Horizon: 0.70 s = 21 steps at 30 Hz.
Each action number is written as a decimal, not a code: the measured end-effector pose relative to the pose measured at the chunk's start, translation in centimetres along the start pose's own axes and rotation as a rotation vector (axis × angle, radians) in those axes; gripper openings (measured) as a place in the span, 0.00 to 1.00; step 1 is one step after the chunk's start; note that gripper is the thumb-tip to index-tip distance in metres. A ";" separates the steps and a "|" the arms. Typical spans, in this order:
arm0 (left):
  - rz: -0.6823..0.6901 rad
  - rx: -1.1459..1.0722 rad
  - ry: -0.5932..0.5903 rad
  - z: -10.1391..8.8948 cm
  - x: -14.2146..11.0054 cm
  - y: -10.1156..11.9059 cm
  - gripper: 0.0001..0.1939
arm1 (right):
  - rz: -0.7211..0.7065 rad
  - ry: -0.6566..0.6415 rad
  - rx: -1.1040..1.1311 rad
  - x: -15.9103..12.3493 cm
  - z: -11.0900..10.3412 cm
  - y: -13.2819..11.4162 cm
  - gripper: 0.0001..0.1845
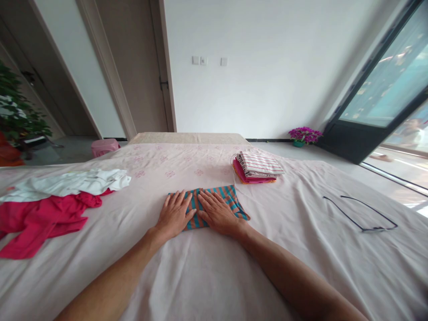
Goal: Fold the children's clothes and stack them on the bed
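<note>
Evidently both hands are released, pressed palm down and side by side on the striped cloth (194,201), which lies near the middle of the bed (284,272). The left hand (174,215) covers the cloth's left part, its fingers slightly parted and pointing far, its thumb angled right. The right hand (219,214) rests over the middle, fingers fanned far and left, its thumb reaching toward the other. The thumbs stay apart, with stripes showing between them. Both forearms come in from the near side, slanting inward, and are cut off at the near edge of the view

What lies beneath the palms is hidden, and so is part of the cloth's near edge. Its far edge shows, and its right end is creased. The white clothes (72,183) and red clothes (56,216) at left run out of view, so their full shapes cannot be told. The lenses of the glasses (355,223) at right are hard to make out

Wrinkled sheet separates the left hand from the red clothes. The folded stack (261,165) sits far and right of the cloth, apart from it; more sheet lies between the right forearm and the glasses
</note>
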<state>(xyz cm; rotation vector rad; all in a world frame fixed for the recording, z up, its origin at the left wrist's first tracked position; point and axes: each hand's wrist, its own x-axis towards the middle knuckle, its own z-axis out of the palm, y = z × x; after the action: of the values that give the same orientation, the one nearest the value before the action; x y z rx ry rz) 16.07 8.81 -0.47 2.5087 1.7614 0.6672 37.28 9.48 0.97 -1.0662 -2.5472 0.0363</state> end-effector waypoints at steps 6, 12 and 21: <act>-0.154 -0.233 0.070 0.2 -0.2 -2.3 0.29 | 0.018 -0.019 0.020 -0.4 -0.2 0.2 0.31; -0.621 -0.886 0.105 -2.7 -1.5 -3.6 0.37 | 0.161 0.103 0.219 0.4 -2.0 0.7 0.18; -0.733 -1.286 -0.292 -6.5 -1.7 -3.0 0.25 | 0.292 -0.037 0.116 0.7 -3.9 -0.8 0.11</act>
<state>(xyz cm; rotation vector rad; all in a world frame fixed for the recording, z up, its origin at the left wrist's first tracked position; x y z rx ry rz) 10.69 6.82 4.19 0.9744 1.2694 0.8665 37.66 8.96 4.95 -1.3917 -2.3667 0.2799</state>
